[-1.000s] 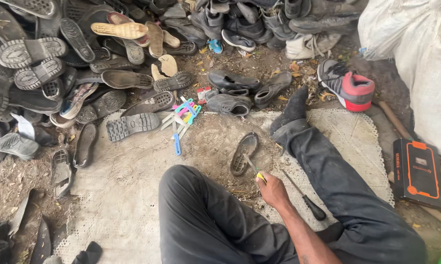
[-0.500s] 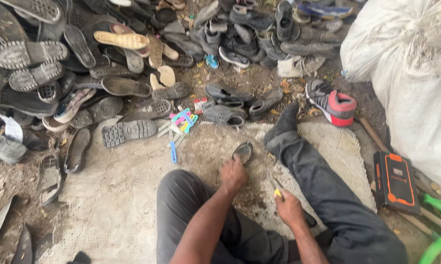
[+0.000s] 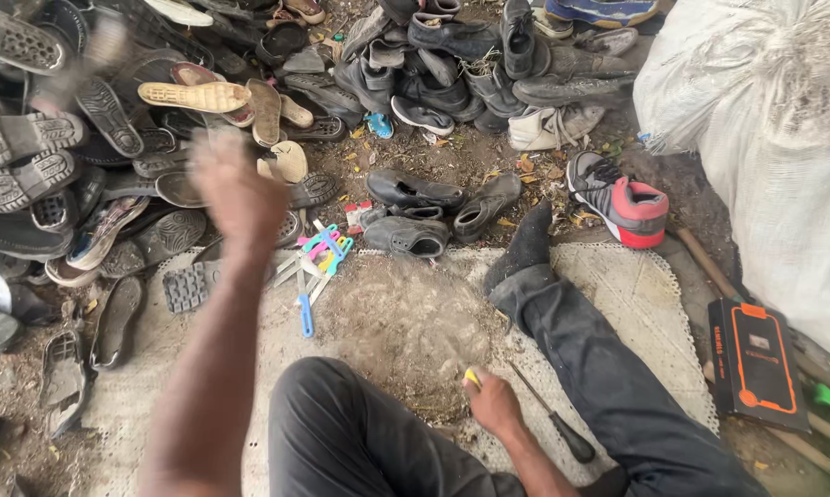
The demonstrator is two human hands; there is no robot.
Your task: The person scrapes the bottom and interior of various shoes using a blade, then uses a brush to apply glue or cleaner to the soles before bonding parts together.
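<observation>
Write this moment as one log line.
left hand: raised over shoe pile, blurred | right hand: holds small yellow thing | screwdriver: on mat

You sit on a pale woven mat point(image 3: 636, 285) over dirt ground point(image 3: 470, 166); beyond it, heaped old shoes point(image 3: 452, 55); right of it, white sacks point(image 3: 783, 156).

An outdoor shoe-repair spot — heaped worn shoes point(image 3: 452, 55) and soles point(image 3: 194, 95) on dirt.
</observation>
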